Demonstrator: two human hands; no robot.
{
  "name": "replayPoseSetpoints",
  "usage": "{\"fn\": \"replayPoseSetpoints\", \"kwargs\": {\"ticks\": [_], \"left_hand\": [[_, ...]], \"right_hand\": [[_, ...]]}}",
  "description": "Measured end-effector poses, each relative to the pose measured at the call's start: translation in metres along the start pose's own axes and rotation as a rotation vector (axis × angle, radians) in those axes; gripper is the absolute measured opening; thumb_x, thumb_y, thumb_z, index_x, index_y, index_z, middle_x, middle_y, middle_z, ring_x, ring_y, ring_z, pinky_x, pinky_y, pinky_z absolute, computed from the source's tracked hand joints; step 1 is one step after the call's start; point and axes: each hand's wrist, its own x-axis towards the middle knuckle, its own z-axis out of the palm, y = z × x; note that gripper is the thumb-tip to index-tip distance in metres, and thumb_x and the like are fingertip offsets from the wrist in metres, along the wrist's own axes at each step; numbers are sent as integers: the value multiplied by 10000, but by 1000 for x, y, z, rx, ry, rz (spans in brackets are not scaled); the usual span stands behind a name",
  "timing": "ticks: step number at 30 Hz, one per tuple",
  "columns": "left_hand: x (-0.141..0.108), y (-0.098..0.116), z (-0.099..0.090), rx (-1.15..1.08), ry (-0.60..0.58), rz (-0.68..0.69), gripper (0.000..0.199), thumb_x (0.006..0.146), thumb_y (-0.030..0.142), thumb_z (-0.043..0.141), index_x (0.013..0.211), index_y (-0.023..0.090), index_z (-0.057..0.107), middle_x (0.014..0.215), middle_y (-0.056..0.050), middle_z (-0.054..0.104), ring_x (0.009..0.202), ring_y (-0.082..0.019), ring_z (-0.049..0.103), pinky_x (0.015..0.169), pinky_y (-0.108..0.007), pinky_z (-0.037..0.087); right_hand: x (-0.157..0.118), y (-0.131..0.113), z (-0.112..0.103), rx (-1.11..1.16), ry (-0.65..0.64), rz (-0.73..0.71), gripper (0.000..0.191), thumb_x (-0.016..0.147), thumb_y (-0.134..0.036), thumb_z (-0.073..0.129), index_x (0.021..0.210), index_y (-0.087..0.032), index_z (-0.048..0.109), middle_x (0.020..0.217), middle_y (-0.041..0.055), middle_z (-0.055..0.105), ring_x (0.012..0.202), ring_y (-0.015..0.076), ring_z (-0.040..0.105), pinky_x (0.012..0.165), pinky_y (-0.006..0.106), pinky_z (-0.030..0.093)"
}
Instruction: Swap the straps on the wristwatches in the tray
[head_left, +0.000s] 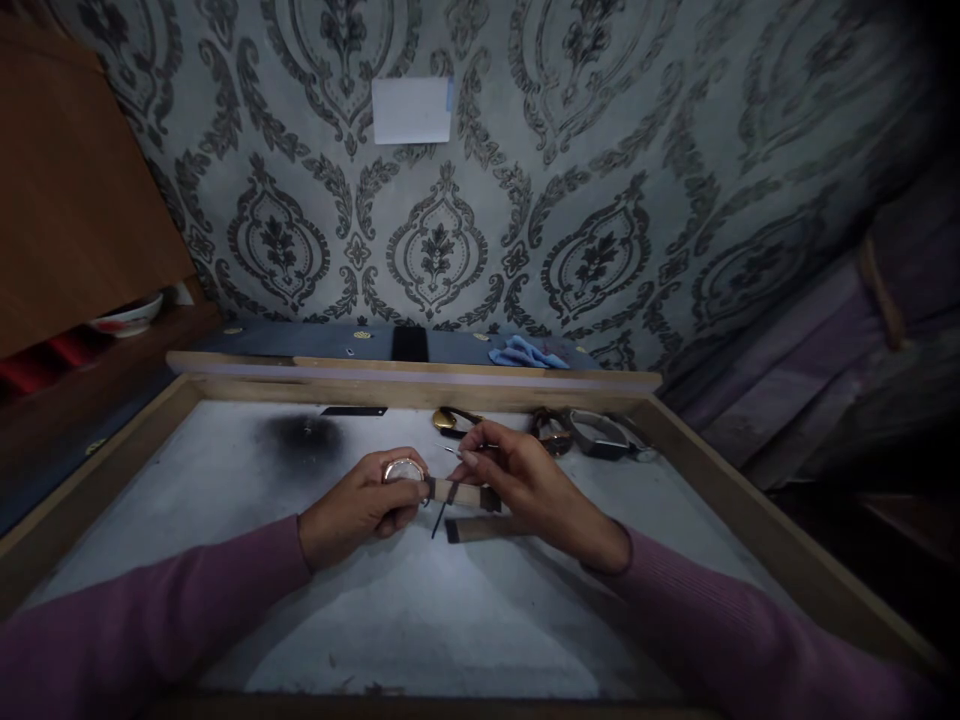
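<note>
My left hand (371, 500) is closed around a wristwatch (406, 470) with a shiny rim, thumb across the lower edge of its case. From the case a light-brown strap (461, 493) runs to the right, below the fingers of my right hand (525, 480). Those fingers are pinched on a thin tool (451, 450) whose pale metal end points left; its exact kind I cannot make out. A thin dark piece (439, 519) slants down across the strap. Under my right hand a separate strap piece (480, 529) with a dark end lies on the white surface.
The white surface (390, 630) has a raised wooden rim (720, 510). Near its back lie a black flat strip (355, 411), a gold-cased watch (444, 421) and several other watches (600, 435). Beyond the rim are a black phone-like object (409, 345) and a blue cloth (525, 352).
</note>
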Motion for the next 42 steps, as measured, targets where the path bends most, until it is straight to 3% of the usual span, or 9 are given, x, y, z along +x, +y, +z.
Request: {"fn": "replayPoseSetpoints", "kwargs": {"ticks": [3, 13, 20, 28, 35, 42], "left_hand": [[0, 0, 0, -5, -3, -6, 191, 759, 321, 622, 767, 180, 493, 438, 93, 413, 373, -42, 253, 373, -185, 163], [0, 3, 2, 0, -12, -9, 192, 753, 321, 618, 751, 180, 488, 435, 92, 411, 372, -39, 251, 370, -182, 164], [0, 0, 0, 6, -16, -3, 185, 759, 315, 618, 761, 176, 496, 446, 87, 429, 367, -40, 271, 369, -181, 171], [-1, 1, 1, 11, -9, -13, 173, 759, 309, 608, 762, 179, 494, 445, 92, 416, 377, -43, 265, 373, -178, 178], [1, 1, 1, 9, -5, 4, 188, 743, 324, 613, 746, 181, 490, 439, 93, 420, 368, -42, 268, 371, -187, 176], [0, 1, 2, -2, 9, 3, 193, 749, 324, 614, 737, 182, 483, 435, 93, 418, 369, -40, 262, 373, -186, 169]], "right_hand": [[0, 0, 0, -22, 14, -63, 176, 875, -350, 520, 825, -190, 465, 756, 33, 610, 677, 140, 587, 617, 270, 479], [1, 0, -1, -41, 7, -55, 277, 887, -396, 499, 1005, -148, 537, 641, -20, 534, 529, 97, 450, 486, 222, 347], [2, 2, 1, -28, 13, -33, 289, 868, -440, 550, 785, -163, 548, 612, -8, 546, 528, 92, 457, 466, 205, 362], [0, 2, 2, -87, -6, -66, 318, 907, -452, 482, 743, -181, 491, 700, 18, 579, 616, 120, 504, 561, 233, 406], [-2, -3, 5, -119, -26, -79, 376, 900, -494, 504, 686, -186, 481, 599, -35, 429, 549, 101, 400, 508, 222, 331], [-3, -3, 8, 73, -97, 35, 384, 827, -553, 588, 714, -201, 484, 594, -40, 475, 531, 105, 472, 541, 243, 464]]}}
